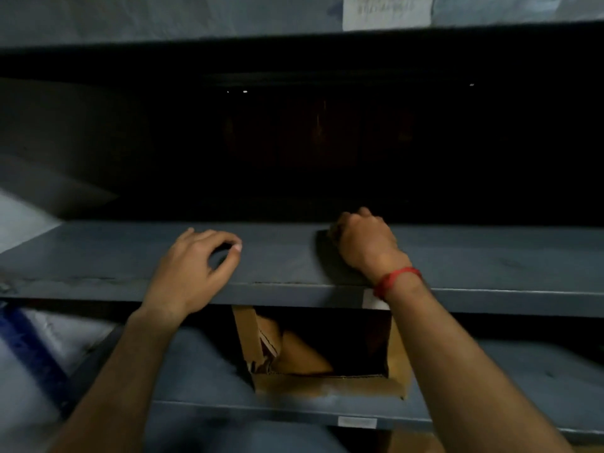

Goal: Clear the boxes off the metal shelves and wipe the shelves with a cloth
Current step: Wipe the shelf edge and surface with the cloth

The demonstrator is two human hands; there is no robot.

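Observation:
A grey metal shelf point(490, 256) runs across the middle of the view, with no boxes on its lit front part and its back lost in darkness. My right hand point(366, 243), with a red thread on the wrist, is curled into a fist on the shelf and grips what looks like a dark cloth point(327, 256) pressed to the surface. My left hand point(192, 269) rests on the shelf near its front edge, fingers loosely bent, holding nothing. On the lower shelf point(523, 380) stands an open cardboard box point(327, 387) with a torn flap.
Another shelf edge point(294, 44) crosses above, with a white paper sheet point(385, 11) over it. At the lower left lie white wrapped goods point(49, 338) and a blue bar point(29, 348). A small white label point(356, 421) sits on the lower shelf's front edge.

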